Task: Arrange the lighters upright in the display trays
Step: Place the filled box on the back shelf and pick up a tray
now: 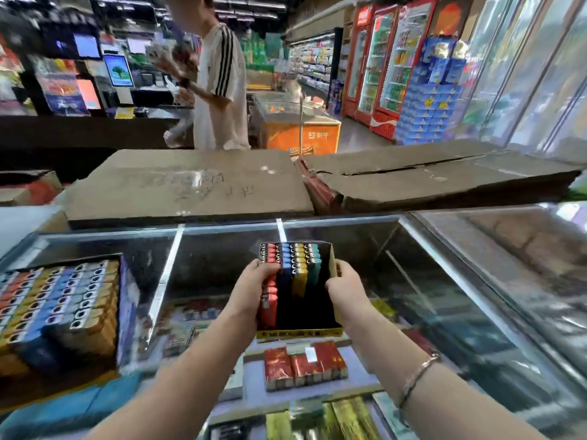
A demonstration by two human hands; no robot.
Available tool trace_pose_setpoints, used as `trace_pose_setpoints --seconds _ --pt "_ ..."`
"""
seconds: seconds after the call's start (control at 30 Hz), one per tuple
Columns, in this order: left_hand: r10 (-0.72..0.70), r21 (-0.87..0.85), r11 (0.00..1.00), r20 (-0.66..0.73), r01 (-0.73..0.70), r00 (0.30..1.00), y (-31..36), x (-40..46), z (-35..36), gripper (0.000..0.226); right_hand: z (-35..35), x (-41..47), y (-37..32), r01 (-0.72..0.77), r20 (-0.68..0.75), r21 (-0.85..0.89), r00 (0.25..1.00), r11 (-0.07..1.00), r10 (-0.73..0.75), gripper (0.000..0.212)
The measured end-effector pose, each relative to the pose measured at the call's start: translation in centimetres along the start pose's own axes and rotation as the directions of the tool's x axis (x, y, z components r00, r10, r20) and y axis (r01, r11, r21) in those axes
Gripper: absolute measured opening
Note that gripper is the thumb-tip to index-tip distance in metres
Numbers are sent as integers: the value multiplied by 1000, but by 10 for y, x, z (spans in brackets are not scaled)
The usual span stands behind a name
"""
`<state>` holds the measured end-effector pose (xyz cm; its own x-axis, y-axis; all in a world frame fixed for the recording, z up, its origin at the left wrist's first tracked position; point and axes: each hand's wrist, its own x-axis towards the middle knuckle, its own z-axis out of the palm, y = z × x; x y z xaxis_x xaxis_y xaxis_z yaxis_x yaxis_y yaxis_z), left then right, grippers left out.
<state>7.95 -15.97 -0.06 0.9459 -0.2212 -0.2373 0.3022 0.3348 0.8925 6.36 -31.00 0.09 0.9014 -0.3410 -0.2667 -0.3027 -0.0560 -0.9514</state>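
A black display tray (332, 265) with a yellow front strip lies on the glass counter, partly filled with rows of red, blue, yellow and teal lighters (290, 260). My left hand (254, 289) grips the red lighters at the tray's left side. My right hand (346, 289) holds the tray's right wall, thumb curled over its rim. The near half of the tray is bare black. A second tray (127, 300), packed full of upright lighters, stands at the left of the counter.
Flattened cardboard boxes (190, 185) lie along the counter's far edge. Red cigarette packs (305, 365) sit under the glass (460, 312) below the tray. A person in a white striped shirt (219, 90) stands beyond the counter. Drink fridges line the back right.
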Motion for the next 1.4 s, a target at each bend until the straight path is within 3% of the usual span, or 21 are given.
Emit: trace_pose_setpoints --seconds 0.1,0.3,0.47,0.83,1.1,1.4 --pt "2 17 1000 -29 -1 1000 -5 7 24 17 -23 9 -3 -22 27 -50 999 998 24 53" --pt "-8 1 1000 -84 8 996 -21 16 62 37 -70 24 8 87 166 -209 985 974 -52 65" --pt "4 8 1000 -61 -3 998 -23 21 73 33 -85 34 10 137 257 -198 963 970 -84 66" --pt "17 57 998 -25 -16 1000 -24 38 74 45 -73 42 6 69 71 -187 996 980 -56 62" --pt "-82 23 996 44 81 996 -23 53 71 59 -75 38 -1 -57 -66 41 996 998 60 58" --pt "-120 76 992 320 101 940 -18 54 158 55 -155 12 -12 9 -347 170 937 985 51 48"
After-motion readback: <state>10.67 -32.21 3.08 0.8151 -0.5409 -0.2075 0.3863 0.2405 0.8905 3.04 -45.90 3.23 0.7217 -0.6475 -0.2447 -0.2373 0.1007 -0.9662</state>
